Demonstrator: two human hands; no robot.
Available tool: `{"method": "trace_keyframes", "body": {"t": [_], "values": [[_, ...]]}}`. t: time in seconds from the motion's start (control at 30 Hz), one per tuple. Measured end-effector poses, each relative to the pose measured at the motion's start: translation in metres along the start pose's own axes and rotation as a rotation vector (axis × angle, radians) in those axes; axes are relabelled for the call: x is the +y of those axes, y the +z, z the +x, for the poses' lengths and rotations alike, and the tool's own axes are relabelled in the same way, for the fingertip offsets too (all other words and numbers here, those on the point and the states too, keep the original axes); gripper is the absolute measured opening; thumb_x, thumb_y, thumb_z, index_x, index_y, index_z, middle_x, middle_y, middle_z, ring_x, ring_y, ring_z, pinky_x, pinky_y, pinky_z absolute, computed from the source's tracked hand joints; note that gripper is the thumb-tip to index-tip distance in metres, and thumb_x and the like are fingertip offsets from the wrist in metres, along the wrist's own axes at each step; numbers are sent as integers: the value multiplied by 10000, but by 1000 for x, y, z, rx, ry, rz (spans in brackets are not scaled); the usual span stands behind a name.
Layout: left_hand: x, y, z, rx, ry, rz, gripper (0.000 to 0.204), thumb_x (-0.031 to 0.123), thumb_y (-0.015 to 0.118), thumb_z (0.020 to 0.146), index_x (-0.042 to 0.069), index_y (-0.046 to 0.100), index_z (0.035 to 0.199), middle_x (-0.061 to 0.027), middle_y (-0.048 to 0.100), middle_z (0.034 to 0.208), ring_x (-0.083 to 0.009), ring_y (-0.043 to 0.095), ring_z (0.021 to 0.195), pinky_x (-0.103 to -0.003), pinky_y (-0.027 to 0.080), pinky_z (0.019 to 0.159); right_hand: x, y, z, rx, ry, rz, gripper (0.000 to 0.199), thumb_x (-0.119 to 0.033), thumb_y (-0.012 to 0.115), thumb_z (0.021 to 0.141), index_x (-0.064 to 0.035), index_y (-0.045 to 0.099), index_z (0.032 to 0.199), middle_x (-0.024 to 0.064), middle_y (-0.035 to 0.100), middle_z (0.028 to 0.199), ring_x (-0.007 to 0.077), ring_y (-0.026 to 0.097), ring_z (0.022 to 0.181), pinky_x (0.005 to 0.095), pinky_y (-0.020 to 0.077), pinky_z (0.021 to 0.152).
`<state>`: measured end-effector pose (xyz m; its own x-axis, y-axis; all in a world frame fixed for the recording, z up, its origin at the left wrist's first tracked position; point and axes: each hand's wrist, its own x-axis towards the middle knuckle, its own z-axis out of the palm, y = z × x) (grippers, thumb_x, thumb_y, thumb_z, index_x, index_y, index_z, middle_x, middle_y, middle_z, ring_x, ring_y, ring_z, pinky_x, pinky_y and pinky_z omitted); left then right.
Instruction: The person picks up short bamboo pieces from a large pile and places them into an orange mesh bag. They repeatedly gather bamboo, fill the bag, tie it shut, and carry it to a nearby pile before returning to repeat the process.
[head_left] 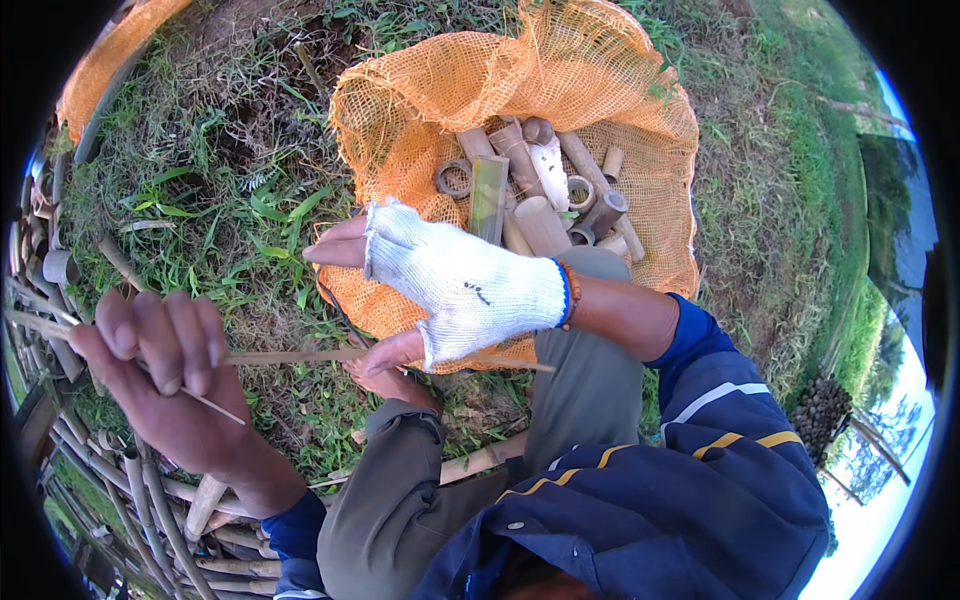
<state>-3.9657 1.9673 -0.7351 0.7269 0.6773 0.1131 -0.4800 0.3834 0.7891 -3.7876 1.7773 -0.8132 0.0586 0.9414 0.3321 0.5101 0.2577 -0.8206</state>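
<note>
Low on the left, my left hand (165,385) is bare and closed around thin bamboo strips (290,357). One strip runs rightward from it past the thumb of my right hand, and a narrow tip pokes out below the left fingers. My right hand (470,285) wears a white fingerless knit glove with a blue cuff. Its fingers stretch to the left and its thumb is spread apart, lying against or over the strip; exact contact is unclear. Beyond the glove, cut bamboo tubes (515,160) and a flat green bamboo piece (488,200) lie on an orange mesh sack (430,85).
Bamboo rings (453,178) and a white object (548,168) lie among the tubes. Stacked bamboo poles (150,500) line the lower left. Grass (220,200) surrounds the sack. My bent legs (380,490) are below my hands, with a bare foot by the strip.
</note>
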Motion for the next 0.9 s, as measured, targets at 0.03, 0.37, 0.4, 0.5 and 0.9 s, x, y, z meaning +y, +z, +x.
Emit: {"method": "trace_keyframes", "body": {"t": [0.03,0.37,0.4,0.5,0.9], "values": [[-39,11,1,-21,51,175,625,488,196,1203,66,590,965,-2,493,692,-137,505,621,-317,486,646,-5,-6,7,-18,114,119,969,-514,858,889,20,430,1575,247,527,1479,409,573,1345,473,525,1071],[-198,10,0,-437,30,651,726,544,253,1180,1,392,1641,-216,466,1613,-373,347,1544,-482,271,1292,42,-53,-35,-8,603,119,453,-184,666,1068,-23,518,1464,109,568,1346,226,581,1220,383,476,1074],[-198,15,-2,-395,-105,552,798,601,263,1161,6,281,1691,-266,446,1604,-392,348,1536,-483,267,1291,36,-47,-39,-3,682,93,515,-205,675,1066,-3,487,1501,136,536,1441,291,573,1308,408,438,1148],[-209,12,-3,-321,-235,587,889,650,341,1131,-13,207,1708,-378,400,1578,-420,426,1497,-474,312,1274,52,-41,-42,-78,670,-254,456,-154,617,1091,44,498,1484,180,595,1391,326,585,1331,385,435,1158],[-7,-312,-46,1148,25,1402,429,239,789,911,67,705,1295,-192,648,1277,-364,611,1236,-495,472,1105,204,-163,-231,-450,998,-1025,549,-235,704,947,73,589,1387,295,602,1434,483,546,1351,551,432,1163]]}}
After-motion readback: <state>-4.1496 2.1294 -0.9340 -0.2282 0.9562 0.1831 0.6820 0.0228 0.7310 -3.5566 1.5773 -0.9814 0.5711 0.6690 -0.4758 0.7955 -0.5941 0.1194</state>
